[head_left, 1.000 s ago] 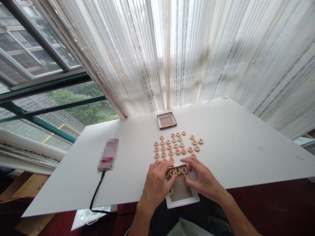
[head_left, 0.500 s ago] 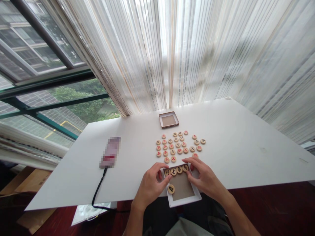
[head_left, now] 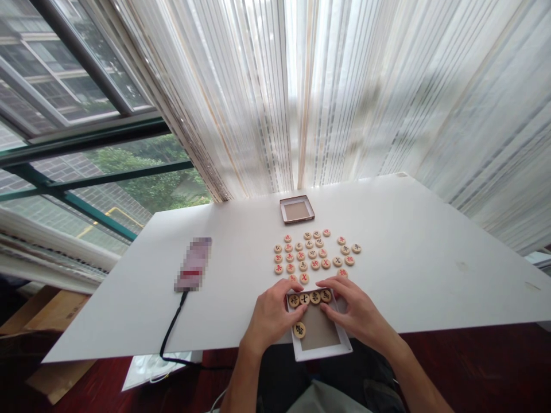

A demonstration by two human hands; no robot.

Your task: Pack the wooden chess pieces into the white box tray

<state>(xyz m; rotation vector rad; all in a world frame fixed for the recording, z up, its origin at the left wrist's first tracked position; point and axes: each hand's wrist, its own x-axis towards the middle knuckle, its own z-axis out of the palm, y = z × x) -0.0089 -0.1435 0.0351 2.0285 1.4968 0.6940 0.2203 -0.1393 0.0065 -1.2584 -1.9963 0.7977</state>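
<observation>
A shallow white box [head_left: 322, 350] with a brown floor lies at the table's near edge. A row of several wooden chess discs [head_left: 310, 298] with black characters fills its far side. One more disc [head_left: 299, 330] sits alone lower left inside. My left hand [head_left: 271, 315] curls over the box's left side, fingertips at the row's left end. My right hand [head_left: 355, 310] rests on the right side, fingers bent against the row's right end. Neither hand visibly lifts a disc.
Several loose discs [head_left: 316, 255] with red or black characters lie in rows beyond the box. The box's lid [head_left: 297, 209] sits farther back. A blurred phone [head_left: 193, 264] with a black cable [head_left: 170, 335] lies left. Striped curtains hang behind the white table [head_left: 430, 258].
My left hand drew back off the box, exposing the lone disc, then moved forward again to the row's left end. The right hand stayed at the row's right end.
</observation>
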